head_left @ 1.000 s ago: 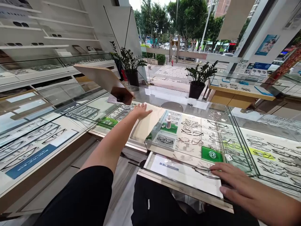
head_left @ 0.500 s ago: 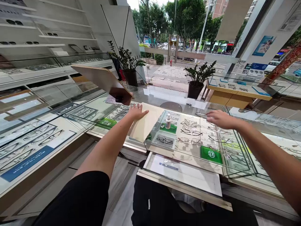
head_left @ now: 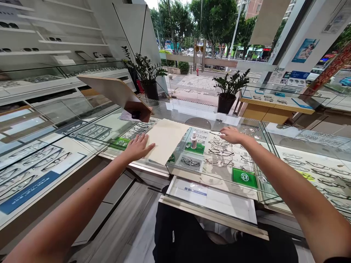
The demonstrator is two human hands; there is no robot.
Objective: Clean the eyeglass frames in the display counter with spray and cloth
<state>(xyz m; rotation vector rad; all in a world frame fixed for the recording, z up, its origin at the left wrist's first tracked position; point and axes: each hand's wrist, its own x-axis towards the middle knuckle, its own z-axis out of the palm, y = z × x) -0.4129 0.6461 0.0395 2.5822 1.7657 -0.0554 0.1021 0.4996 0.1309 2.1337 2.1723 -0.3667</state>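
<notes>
My left hand [head_left: 139,147] lies flat with its fingers spread, at the left edge of a cream cloth-like sheet [head_left: 167,138] on the glass counter [head_left: 175,109]. My right hand [head_left: 231,135] is over the counter to the right, its fingers closed at the end of a pair of eyeglasses [head_left: 214,132]. The grip itself is small and partly hidden. Between the hands, a small white spray bottle [head_left: 193,140] stands upright just right of the sheet.
Rows of eyeglasses [head_left: 219,151] and a green card [head_left: 244,177] show under the glass. A tilted wooden-backed mirror or board [head_left: 117,91] stands behind my left hand. A drawer [head_left: 211,201] juts out over my lap. Potted plants [head_left: 226,102] stand beyond the counter.
My left hand has slid left and nearer me, off the sheet's middle to its edge. My right hand has moved left with the eyeglasses at its fingertips. The view has shifted slightly.
</notes>
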